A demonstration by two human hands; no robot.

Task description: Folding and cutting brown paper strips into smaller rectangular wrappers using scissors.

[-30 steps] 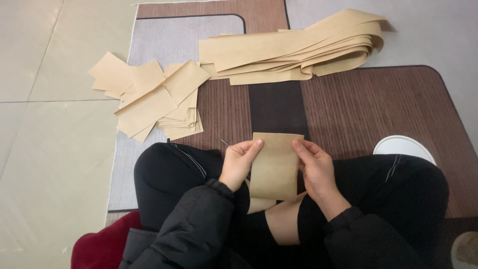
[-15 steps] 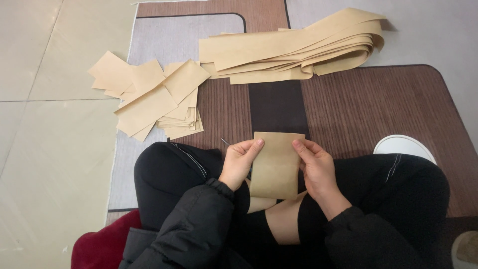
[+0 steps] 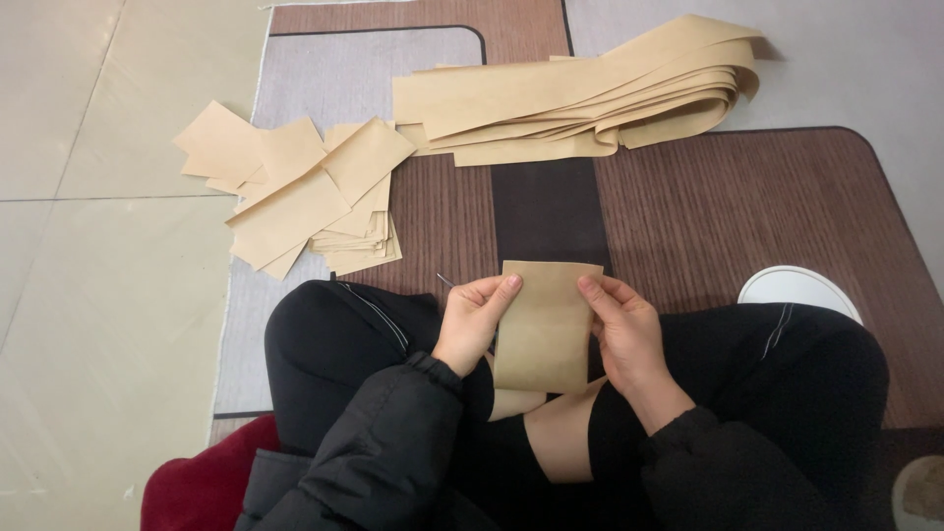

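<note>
Down at lower centre, a tan paper piece (image 3: 544, 329) stood between both hands, long axis running up the frame, top edge pointing away from the sitter. Left hand (image 3: 474, 322) pinched its left edge, right hand (image 3: 621, 329) its right, each equally near, fingers closed on it. A pile of cut pieces (image 3: 305, 192) lay at upper left, long strips (image 3: 580, 93) across the top, on a mat (image 3: 767, 206).

floor: pale beige tiles (image 3: 88, 324) | covering: brown striped mat (image 3: 777, 206) with grey panels, dark centre band | lower left: red cushion (image 3: 197, 487) | light: soft, even
</note>
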